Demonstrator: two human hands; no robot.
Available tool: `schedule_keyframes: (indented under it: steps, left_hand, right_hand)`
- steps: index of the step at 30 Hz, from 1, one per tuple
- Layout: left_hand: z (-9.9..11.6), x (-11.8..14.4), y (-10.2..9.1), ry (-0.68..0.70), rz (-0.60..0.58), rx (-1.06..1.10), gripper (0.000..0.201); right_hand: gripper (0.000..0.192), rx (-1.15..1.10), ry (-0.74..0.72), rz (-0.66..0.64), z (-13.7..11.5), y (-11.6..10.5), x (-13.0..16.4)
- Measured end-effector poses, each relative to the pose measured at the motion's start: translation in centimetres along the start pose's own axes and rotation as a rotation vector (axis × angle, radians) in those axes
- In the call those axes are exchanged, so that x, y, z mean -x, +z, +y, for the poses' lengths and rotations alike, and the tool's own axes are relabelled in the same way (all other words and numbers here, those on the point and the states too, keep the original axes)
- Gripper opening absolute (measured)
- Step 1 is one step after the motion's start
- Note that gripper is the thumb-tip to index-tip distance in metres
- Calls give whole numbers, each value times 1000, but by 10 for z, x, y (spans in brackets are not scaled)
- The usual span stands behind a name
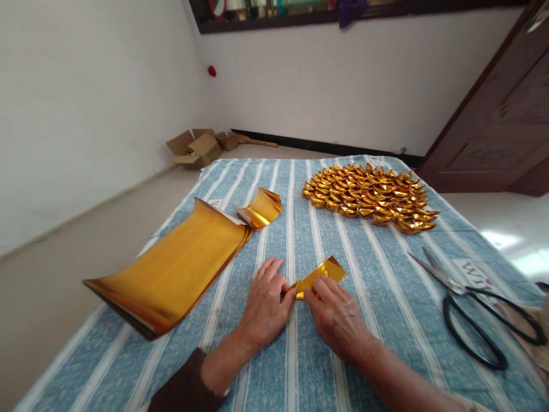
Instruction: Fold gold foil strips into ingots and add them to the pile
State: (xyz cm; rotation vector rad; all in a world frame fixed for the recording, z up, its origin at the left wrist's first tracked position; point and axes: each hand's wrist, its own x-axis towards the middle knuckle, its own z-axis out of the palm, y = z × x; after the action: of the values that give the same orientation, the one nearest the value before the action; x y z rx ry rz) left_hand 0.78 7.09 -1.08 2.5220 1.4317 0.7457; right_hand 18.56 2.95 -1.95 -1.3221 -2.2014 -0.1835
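A small piece of gold foil paper [330,266], partly folded, lies on the striped cloth between my hands. My left hand [266,297] grips its left end between thumb and fingers. The fingers of my right hand [337,312] are bent and pressed onto the paper's near side, and its far right corner sticks out past them. To the left rests a stack of large gold foil sheets [175,269] with curling ends. Several smaller curled gold pieces [261,209] lie at the stack's far right corner.
Many folded gold ingots [369,197] stand grouped at the far right of the table [274,177]. Black-handled scissors [458,289] lie half open at the right edge. Beyond the table are cardboard boxes [197,150] on the floor and a brown door [484,126].
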Motion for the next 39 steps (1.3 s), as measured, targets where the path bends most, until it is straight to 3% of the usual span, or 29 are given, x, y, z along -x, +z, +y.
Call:
schedule_keyframes:
  steps: [7,39]
  left_hand:
    - [-4,-2,0,25,40,-8,20]
    - [-5,-6,-7,-72,-80,14,22]
  right_hand:
    - [21,3,2,-25,1,-1,1]
    - [26,-4,11,-10,2,-4,-1]
